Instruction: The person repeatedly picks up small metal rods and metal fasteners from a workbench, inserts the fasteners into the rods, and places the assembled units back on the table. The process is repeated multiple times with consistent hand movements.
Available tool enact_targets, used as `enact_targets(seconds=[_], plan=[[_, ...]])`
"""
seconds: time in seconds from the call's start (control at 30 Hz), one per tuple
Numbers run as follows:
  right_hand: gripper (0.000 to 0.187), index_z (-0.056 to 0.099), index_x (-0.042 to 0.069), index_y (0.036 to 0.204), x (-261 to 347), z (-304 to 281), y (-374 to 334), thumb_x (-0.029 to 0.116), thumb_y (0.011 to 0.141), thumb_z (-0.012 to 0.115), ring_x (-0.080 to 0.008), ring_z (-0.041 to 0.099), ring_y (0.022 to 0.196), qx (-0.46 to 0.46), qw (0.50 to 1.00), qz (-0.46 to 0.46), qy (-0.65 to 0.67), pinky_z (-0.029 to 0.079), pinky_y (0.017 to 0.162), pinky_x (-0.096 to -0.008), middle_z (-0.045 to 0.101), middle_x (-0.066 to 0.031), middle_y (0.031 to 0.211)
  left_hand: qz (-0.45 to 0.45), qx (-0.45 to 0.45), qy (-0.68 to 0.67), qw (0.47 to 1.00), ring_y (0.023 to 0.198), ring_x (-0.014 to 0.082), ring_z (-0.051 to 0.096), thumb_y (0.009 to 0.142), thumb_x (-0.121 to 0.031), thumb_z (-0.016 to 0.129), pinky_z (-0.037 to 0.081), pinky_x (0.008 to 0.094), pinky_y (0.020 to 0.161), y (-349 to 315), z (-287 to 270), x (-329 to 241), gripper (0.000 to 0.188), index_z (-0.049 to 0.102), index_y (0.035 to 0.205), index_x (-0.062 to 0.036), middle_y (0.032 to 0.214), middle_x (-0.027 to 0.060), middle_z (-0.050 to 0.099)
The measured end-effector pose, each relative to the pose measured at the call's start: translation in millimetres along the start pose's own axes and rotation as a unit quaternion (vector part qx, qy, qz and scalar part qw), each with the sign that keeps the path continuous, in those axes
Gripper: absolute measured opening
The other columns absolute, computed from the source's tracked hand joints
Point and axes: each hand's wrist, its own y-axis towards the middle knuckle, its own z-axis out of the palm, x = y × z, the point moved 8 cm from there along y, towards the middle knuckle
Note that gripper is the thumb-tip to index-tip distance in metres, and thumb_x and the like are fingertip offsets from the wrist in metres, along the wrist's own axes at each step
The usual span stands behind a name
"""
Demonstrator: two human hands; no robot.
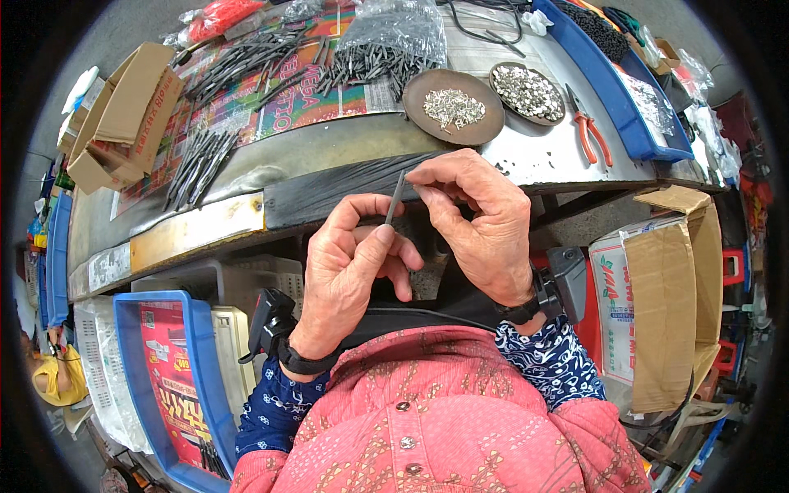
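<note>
A workbench (522, 154) runs across the view before the person, its far left part covered with printed sheets; at the right stands an open cardboard box (662, 304); at the lower left sits a blue tray (197, 337) with a red printed sheet in it; on the bench a pile of dark rods (246, 66) spreads over the sheets; a brown plate (493, 117) farther right bears small silvery pieces (454, 109); the left hand (349, 259), raised in front of the bench edge, pinches a thin grey rod (396, 197) upright and slightly tilted between thumb and fingers; the right hand (485, 222) has thumb and forefinger nearly together just beside the rod's upper end; whether they grip anything I cannot tell; red-handled pliers (585, 131) lie right of the plate.
</note>
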Motion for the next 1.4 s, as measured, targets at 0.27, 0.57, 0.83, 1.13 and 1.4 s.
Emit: enact_targets(seconds=[0.27, 0.57, 0.83, 1.13, 1.4], plan=[[0.017, 0.062, -0.002, 0.102, -4.5, -1.5, -2.5, -0.007, 0.085, 0.062, -0.0064, 0.06, 0.086, -0.032, 0.999, 0.016, 0.031, 0.051, 0.075, -0.021, 0.063, -0.0017, 0.094, -0.017, 0.02, -0.075, 0.997, 0.05, 0.0125, 0.055, 0.101, -0.016, 0.046, 0.047, 0.0228, 0.048, -3.5, 6.1, 6.7, 0.024, 0.044, 0.12, -0.0009, 0.079, 0.0137, 0.063], [0.016, 0.062, -0.001, 0.1, -4.5, -1.4, -2.6, -0.006, 0.085, 0.064, -0.006, 0.061, 0.082, -0.033, 0.999, 0.014, 0.014, 0.051, 0.072, -0.0209, 0.063, -0.0016, 0.091, -0.027, 0.023, -0.089, 0.995, 0.048, 0.0118, 0.053, 0.101, -0.016, 0.046, 0.047, 0.0236, 0.047, -5.1, 5.8, 10.4, 0.025, 0.044, 0.12, -0.0009, 0.077, 0.0136, 0.063], [0.014, 0.061, -0.002, 0.097, 3.5, -1.2, -3.4, -0.006, 0.084, 0.064, -0.0069, 0.062, 0.08, -0.038, 0.998, -0.029, -0.028, 0.052, 0.071, -0.0217, 0.064, -0.0024, 0.089, 0.011, -0.005, 0.027, 1.0, 0.045, 0.0076, 0.05, 0.101, -0.013, 0.045, 0.042, 0.0203, 0.044, -6.7, 3.5, 8.5, 0.021, 0.046, 0.119, -0.0011, 0.074, 0.0094, 0.062], [0.019, 0.057, -0.002, 0.102, -7.3, -2.1, -1.0, -0.006, 0.085, 0.065, -0.0084, 0.062, 0.078, -0.046, 0.995, 0.037, 0.076, 0.051, 0.067, -0.021, 0.065, -0.0051, 0.087, 0.028, -0.013, 0.062, 0.998, 0.044, 0.0046, 0.047, 0.101, -0.012, 0.046, 0.042, 0.0197, 0.043, -5.7, 3.0, 4.3, 0.02, 0.048, 0.118, -0.0007, 0.073, 0.0087, 0.062], [0.02, 0.055, -0.001, 0.101, -15.1, -3.9, -0.8, -0.005, 0.085, 0.066, -0.0074, 0.061, 0.073, -0.046, 0.986, 0.081, 0.137, 0.048, 0.061, -0.019, 0.065, -0.0059, 0.087, 0.024, -0.008, 0.05, 0.998, 0.043, 0.005, 0.045, 0.101, -0.011, 0.046, 0.044, 0.0208, 0.044, -5.1, 4.6, 5.0, 0.021, 0.047, 0.119, -0.0002, 0.073, 0.0104, 0.061]])
